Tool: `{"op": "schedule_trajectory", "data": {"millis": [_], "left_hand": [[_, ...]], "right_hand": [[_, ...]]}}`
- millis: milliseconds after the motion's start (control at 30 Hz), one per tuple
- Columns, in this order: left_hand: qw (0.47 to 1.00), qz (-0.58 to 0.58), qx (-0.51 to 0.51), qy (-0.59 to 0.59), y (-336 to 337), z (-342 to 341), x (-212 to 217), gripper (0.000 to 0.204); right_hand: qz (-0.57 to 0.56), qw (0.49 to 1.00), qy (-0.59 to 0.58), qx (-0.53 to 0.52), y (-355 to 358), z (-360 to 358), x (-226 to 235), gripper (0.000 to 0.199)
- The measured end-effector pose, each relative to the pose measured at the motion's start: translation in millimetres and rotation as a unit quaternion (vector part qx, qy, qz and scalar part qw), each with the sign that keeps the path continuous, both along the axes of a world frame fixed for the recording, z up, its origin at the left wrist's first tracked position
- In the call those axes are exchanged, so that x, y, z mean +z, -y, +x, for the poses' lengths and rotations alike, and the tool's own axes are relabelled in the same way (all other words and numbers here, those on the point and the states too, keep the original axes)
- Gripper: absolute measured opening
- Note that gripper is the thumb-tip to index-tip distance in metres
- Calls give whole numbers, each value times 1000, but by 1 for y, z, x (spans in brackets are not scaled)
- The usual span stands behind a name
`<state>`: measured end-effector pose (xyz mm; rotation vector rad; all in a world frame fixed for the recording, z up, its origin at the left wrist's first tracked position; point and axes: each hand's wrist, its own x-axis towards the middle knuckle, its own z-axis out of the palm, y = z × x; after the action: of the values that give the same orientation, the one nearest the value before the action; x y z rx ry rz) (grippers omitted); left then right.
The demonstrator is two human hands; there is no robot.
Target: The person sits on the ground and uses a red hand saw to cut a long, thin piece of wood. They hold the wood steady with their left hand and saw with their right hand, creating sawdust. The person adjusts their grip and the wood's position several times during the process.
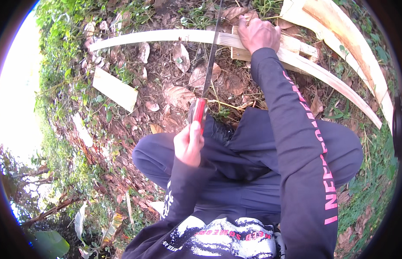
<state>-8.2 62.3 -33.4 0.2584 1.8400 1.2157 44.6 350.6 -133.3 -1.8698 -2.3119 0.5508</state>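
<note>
While the person squats on leaf-strewn ground, a hand saw is held in the left hand, whose fingers are wrapped tight around the red handle near the centre of the view. From that handle the thin dark blade is run toward twelve o'clock, where it meets a long pale wooden strip that is bent by the lens across the upper part of the view, from about ten o'clock round to three o'clock. At one o'clock the right hand is pressed palm-down, fingers curled, onto this strip and onto a short pale block lying under or against it; whether the block is gripped or only pinned cannot be told. The blade is seen just to the left of that hand, touching or crossing the strip.

A second, broader pale plank is laid at two o'clock, apart from the strip. A short cut board is seen at ten o'clock among dry leaves, well apart from the saw. Dark sleeves and dark trousers are worn, and a dark shoe is glimpsed just right of the saw handle. Green undergrowth is seen along the left edge.
</note>
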Motion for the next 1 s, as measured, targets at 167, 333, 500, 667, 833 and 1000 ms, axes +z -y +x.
{"op": "schedule_trajectory", "data": {"millis": [167, 333, 500, 667, 833, 1000], "left_hand": [[985, 28, -106, -135, -66, -18, -28, 41], [994, 12, -54, -94, -69, -16, -29, 37], [999, 18, -31, -32, -3, 0, -8, 40], [995, 43, -30, -80, -98, -22, -30, 48], [998, 22, -56, -32, -33, -11, -19, 39], [998, 26, -35, -50, -30, -11, -20, 40]], "right_hand": [[30, 999, 14, -1, 0, 3, -7, 52], [0, 1000, -11, 5, 0, -2, -4, 58], [-4, 1000, -19, -10, -3, 3, -6, 58], [7, 1000, -7, -2, 3, -4, 2, 60], [-38, 999, -11, -13, -2, 7, 0, 57], [23, 999, -28, -31, 2, -1, 3, 53]]}}
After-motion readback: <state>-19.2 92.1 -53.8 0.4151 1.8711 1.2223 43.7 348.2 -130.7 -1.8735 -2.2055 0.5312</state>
